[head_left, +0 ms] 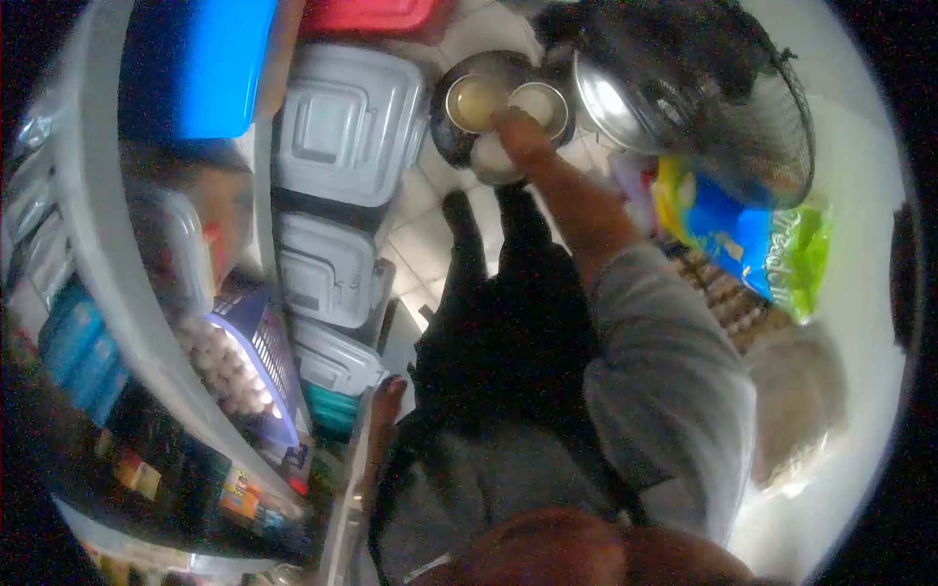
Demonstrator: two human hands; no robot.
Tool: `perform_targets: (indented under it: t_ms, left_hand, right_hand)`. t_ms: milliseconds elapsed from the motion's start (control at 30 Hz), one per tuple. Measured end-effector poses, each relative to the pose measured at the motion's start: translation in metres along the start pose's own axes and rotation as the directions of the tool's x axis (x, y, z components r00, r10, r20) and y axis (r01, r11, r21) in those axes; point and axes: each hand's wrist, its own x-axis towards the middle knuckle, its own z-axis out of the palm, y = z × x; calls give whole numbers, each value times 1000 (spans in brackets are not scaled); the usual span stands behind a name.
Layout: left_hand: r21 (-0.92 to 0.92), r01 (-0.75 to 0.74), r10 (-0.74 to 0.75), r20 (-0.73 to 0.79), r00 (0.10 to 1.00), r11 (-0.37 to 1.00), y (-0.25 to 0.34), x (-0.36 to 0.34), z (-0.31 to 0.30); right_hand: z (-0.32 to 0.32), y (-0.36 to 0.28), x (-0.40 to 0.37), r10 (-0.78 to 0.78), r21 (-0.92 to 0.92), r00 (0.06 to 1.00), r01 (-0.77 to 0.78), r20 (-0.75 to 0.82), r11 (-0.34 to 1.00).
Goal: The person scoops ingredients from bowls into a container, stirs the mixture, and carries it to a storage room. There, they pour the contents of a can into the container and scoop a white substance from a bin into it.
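Note:
My right hand [525,139] reaches down over a dark round tray or pan on the floor. Its fingers are bent together among several round containers, and what they grip is blurred. A round cup [475,104] with beige contents lies to the left of the fingers. Just beyond them is a metal-rimmed cup [543,98] with pale contents, touching or nearly touching the hand. Partly under the hand shows a whitish round shape [491,161]. My left hand [391,393] is by the shelf edge at lower left, beside the stacked bins; its fingers are mostly hidden.
Grey lidded bins [391,107] line the left side below a red lid [371,15]. A shelf holds a purple basket [283,391] of eggs and a blue container [220,78]. On the right are a black fan [796,127], a bread bag [806,264] and egg trays [718,293].

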Motion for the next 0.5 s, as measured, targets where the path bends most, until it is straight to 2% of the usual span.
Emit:
perform_targets:
  t_ms: [33,67,100,133,167,200,267,300,333,400,433,500]
  left_hand:
    - [227,-14,31,-70,997,974,21,-9,6]
    - [431,5,61,-140,988,902,53,-22,11]
    - [428,12,53,-139,989,904,67,-18,7]
    - [208,-155,179,-105,978,966,66,-8,4]
    - [-27,-313,309,-104,946,949,65,1,4]
    - [-47,-312,305,-122,945,949,94,-11,-2]
    - [-86,-313,297,-158,942,946,197,-54,-21]
    - [84,-326,334,-108,936,942,190,-44,-25]
    - [86,-331,339,-110,934,940,198,-42,-26]
    - [-105,-345,333,-115,936,933,215,-38,-28]
    - [-104,-345,333,-116,936,933,228,-41,-31]
    - [72,-393,399,-155,904,917,246,-51,-35]
  right_hand:
    - [-5,-3,1,-7,3,1000,7,10,1000]
    - [-19,-14,1,87,-64,992,-81,96,995]
    - [-27,-21,0,187,-139,967,-164,173,977]
    - [-24,-17,-1,202,-138,961,-177,188,974]
    - [-22,-13,-1,162,-89,972,-148,171,985]
    - [-16,-5,-1,126,-41,979,-121,160,992]
    - [-6,11,-3,64,54,987,-72,149,996]
    - [-3,16,-3,45,94,988,-59,150,994]
    - [-5,18,-4,31,133,989,-51,145,990]
    - [-6,23,-6,22,174,991,-45,132,984]
    - [-19,21,-4,22,176,991,-45,132,983]
    - [-53,16,-2,50,-10,991,-49,124,999]
